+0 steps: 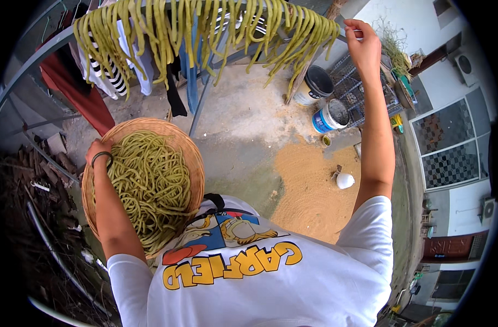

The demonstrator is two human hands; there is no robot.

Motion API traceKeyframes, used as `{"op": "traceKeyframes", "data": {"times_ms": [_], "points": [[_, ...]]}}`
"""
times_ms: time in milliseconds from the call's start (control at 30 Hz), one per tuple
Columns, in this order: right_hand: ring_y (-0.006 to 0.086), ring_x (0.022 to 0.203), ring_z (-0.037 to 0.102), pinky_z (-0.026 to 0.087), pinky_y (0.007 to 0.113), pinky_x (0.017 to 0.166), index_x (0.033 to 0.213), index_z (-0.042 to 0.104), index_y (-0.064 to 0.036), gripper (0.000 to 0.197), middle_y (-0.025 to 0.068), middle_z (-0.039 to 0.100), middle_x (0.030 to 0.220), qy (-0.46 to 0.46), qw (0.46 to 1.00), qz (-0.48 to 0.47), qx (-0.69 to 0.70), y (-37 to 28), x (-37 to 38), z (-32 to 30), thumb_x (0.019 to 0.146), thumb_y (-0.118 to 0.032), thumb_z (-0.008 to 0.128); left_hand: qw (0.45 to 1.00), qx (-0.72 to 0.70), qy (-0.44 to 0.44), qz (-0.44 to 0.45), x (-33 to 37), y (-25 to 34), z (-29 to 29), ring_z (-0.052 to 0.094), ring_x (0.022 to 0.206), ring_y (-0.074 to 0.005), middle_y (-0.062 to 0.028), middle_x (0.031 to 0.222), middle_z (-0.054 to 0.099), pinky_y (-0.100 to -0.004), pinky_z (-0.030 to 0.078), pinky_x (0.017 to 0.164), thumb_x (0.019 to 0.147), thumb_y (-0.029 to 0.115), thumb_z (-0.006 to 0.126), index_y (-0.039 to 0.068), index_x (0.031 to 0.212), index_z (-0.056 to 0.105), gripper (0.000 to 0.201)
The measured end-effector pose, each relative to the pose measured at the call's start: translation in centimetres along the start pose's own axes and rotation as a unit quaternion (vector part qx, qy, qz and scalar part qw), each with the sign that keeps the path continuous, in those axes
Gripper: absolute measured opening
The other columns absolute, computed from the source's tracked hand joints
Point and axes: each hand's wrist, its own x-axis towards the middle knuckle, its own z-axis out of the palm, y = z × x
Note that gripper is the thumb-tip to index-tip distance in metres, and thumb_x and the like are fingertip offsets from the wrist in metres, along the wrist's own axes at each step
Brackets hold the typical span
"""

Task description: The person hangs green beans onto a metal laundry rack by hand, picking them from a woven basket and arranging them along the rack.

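Observation:
A round wicker basket (197, 163) full of long green beans (151, 185) rests against my left side. My left hand (98, 151), with a dark band on the wrist, is closed on its far left rim. More long beans (205, 27) drape in a row over a raised horizontal rail across the top of the view. My right hand (364, 44) is raised at the right end of that row. Its fingers are loosely curved, thumb and forefinger apart, close beside the last hanging beans. Nothing shows between them.
Clothes (134, 60) hang behind the beans on the left. Beyond the rail stand a black bucket (318, 82), a white-and-blue bucket (331, 115) and wire crates (349, 82). Grain (309, 185) is spread on the ground near a white bird (344, 180). Firewood (31, 180) lies at left.

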Motion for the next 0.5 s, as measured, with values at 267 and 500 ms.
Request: {"op": "traceKeyframes", "data": {"times_ms": [267,500], "points": [[0.0235,0.090,0.061,0.051,0.033,0.077,0.096,0.066,-0.0027,0.018,0.0080,0.064,0.097,-0.408,0.839,-0.211,0.291,-21.4,-23.1,11.5,0.080,-0.010,0.067,1.000,-0.001,0.003,-0.018,0.4,0.5,0.6,0.059,0.112,-0.0272,-0.0119,0.120,0.062,-0.0418,0.042,0.094,0.076,0.058,0.061,0.011,0.114,0.064,0.061],[0.0252,0.096,0.054,0.049,0.038,0.076,0.085,0.065,-0.0029,0.016,0.0094,0.061,0.090,-0.465,0.790,-0.380,0.121,-25.2,-34.2,19.4,0.070,-0.006,0.065,1.000,0.000,0.017,-0.001,0.4,-0.1,0.9,0.061,0.106,-0.0310,-0.0157,0.114,0.063,-0.0420,0.044,0.092,0.075,0.059,0.059,0.008,0.110,0.065,0.061]]}}
